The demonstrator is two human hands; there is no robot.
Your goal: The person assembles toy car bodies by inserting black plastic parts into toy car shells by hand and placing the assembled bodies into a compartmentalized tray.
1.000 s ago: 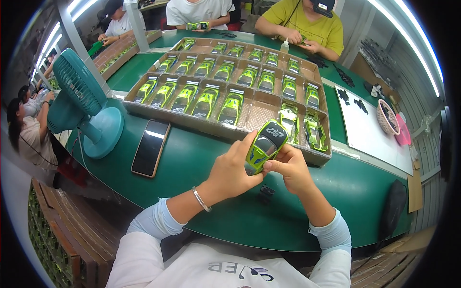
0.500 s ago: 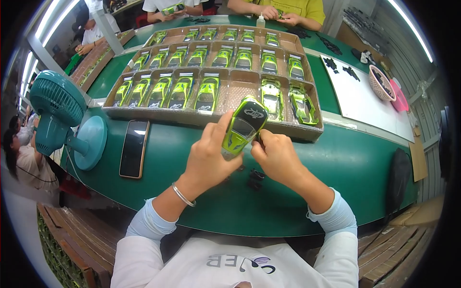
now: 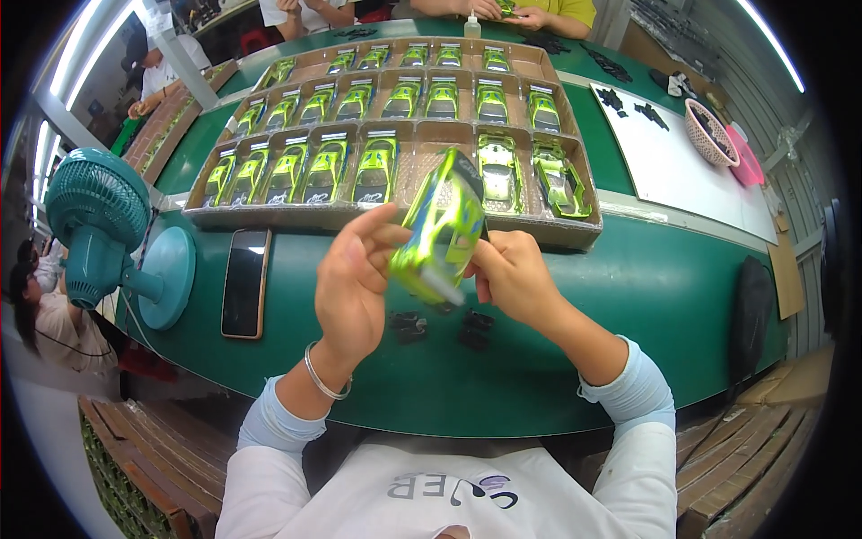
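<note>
A shiny lime-green toy car body [image 3: 440, 235] with blue patches is held tilted in front of the box, slightly smeared by motion. My right hand [image 3: 514, 274] pinches its right side, where a small dark bit shows at the fingertips. My left hand [image 3: 352, 283] is at the car body's left side, fingers spread and fingertips close to it; whether they touch is unclear. Below the car body, small black parts [image 3: 409, 326] lie on the green table [image 3: 377, 386], with more black parts [image 3: 475, 329] to their right.
A divided cardboard box [image 3: 296, 216] behind my hands holds rows of similar car bodies. At left are a phone [image 3: 245, 286] and a teal fan [image 3: 99, 211]. A white board [image 3: 664, 171] and pink basket [image 3: 710, 133] stand at right. Other people sit across the table.
The car body has been tipped and turned, its side now showing. My left hand has loosened from around it and its fingers have spread. My right hand keeps its pinch.
</note>
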